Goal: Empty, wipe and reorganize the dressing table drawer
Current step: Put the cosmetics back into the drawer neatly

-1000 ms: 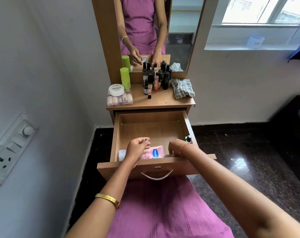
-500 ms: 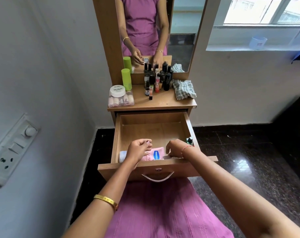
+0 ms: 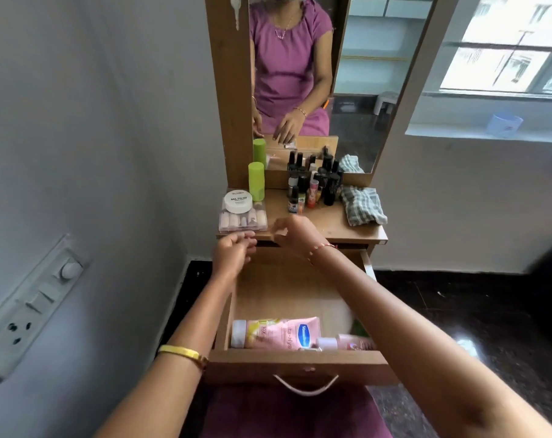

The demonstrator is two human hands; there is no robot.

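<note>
Drawer (image 3: 295, 361), open below both hands, pink tube (image 3: 276, 336) lying at its near end: left hand (image 3: 233, 254) and right hand (image 3: 295, 233) raised at tabletop edge, fingers curled, contents indiscernible; anything carried is best set down clear of the bottles (image 3: 312, 184).

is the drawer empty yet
Not empty. The open drawer has a pink lotion tube lying flat at its front, with a smaller pink bottle beside it.
</note>
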